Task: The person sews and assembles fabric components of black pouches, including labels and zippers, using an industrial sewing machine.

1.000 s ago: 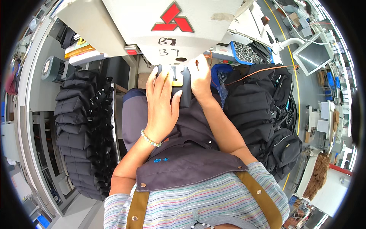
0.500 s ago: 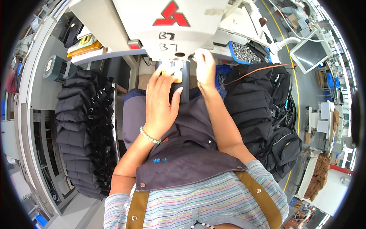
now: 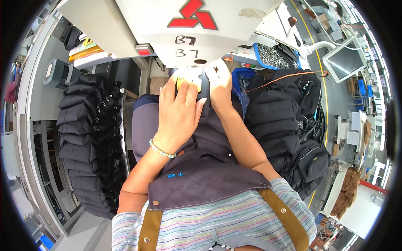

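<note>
My left hand [image 3: 178, 113] lies with fingers stretched over a dark narrow surface [image 3: 204, 94] beneath the white machine head [image 3: 184, 37], which looks like a sewing machine. Close to its fingertips shows a yellow patch [image 3: 198, 85], lit brightly. Just right of the dark surface, my right hand [image 3: 220, 85] is closed, thumb and fingers drawn together under the machine's lower edge. Whatever it may be pinching is hidden by the fingers and the glare.
Stacked black fabric pieces [image 3: 79, 142] stand at my left, and black bags [image 3: 276, 113] are heaped at my right. A blue tray [image 3: 274, 56] of metal parts sits beyond them. An orange cord [image 3: 284, 77] crosses the bags toward a screen [image 3: 344, 60] on a white arm.
My right hand has shifted slightly down and inward, its fingers curling closer together. My left hand has stayed on the dark surface, moving only a little. The whole view has tilted slightly.
</note>
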Demonstrator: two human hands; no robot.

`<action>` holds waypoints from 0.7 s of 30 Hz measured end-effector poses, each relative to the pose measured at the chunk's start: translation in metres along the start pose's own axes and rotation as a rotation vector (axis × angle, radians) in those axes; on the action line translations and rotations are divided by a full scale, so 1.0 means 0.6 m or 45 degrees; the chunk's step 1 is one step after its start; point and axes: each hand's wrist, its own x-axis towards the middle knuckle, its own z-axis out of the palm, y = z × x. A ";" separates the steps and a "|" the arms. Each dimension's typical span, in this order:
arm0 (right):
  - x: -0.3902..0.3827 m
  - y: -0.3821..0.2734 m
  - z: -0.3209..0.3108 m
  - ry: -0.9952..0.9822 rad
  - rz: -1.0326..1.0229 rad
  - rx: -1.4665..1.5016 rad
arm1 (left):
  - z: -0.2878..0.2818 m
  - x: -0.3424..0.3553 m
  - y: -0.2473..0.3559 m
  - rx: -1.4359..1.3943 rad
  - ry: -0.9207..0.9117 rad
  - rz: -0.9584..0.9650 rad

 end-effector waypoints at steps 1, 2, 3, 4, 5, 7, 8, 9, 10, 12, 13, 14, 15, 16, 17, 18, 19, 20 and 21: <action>-0.002 0.001 0.006 0.003 0.002 -0.001 | 0.000 0.002 0.000 0.011 -0.007 -0.001; -0.003 0.002 0.012 0.046 -0.022 0.052 | 0.001 0.003 0.000 0.022 -0.013 -0.002; -0.001 0.005 0.015 0.088 -0.046 0.105 | 0.002 0.004 -0.002 0.020 -0.016 0.000; 0.000 0.007 0.014 0.106 -0.062 0.031 | 0.003 0.005 -0.002 0.028 -0.005 0.007; 0.001 0.008 0.015 0.107 -0.061 0.029 | 0.004 0.005 -0.002 0.035 0.007 0.015; -0.002 0.002 0.021 0.153 -0.090 0.082 | 0.001 0.008 0.000 0.046 -0.008 0.009; -0.002 0.000 0.022 0.153 -0.092 0.080 | -0.001 0.008 0.001 0.058 -0.021 0.004; -0.001 -0.001 0.022 0.158 -0.080 0.107 | 0.001 0.008 -0.001 0.056 -0.019 0.005; -0.001 -0.005 0.023 0.162 -0.070 0.136 | 0.003 0.008 -0.004 0.033 0.006 0.006; 0.005 0.010 0.002 0.135 -0.195 -0.111 | -0.004 0.007 -0.005 0.009 0.039 0.010; 0.011 0.009 -0.004 0.110 -0.314 -0.358 | -0.011 0.007 -0.005 -0.051 0.018 -0.033; 0.014 0.010 -0.007 0.147 -0.437 -0.342 | -0.016 0.006 -0.005 -0.112 -0.003 -0.076; 0.020 0.008 -0.015 0.146 -0.443 -0.343 | -0.016 0.005 -0.005 -0.113 0.003 -0.074; 0.026 -0.006 -0.020 0.140 -0.666 -0.503 | -0.014 0.001 -0.006 -0.319 0.064 -0.207; 0.030 -0.021 -0.025 0.133 -0.890 -0.661 | -0.010 -0.003 -0.010 -0.524 0.124 -0.339; 0.032 -0.032 -0.027 -0.030 -0.886 -0.685 | -0.001 -0.008 -0.020 -0.578 0.116 -0.328; 0.032 -0.034 -0.024 -0.027 -0.887 -0.687 | 0.001 -0.009 -0.019 -0.581 0.116 -0.325; 0.032 -0.034 -0.018 -0.107 -0.876 -0.759 | 0.002 -0.010 -0.017 -0.675 0.125 -0.367; 0.032 -0.035 -0.011 -0.187 -0.863 -0.829 | 0.002 -0.011 -0.017 -0.768 0.135 -0.409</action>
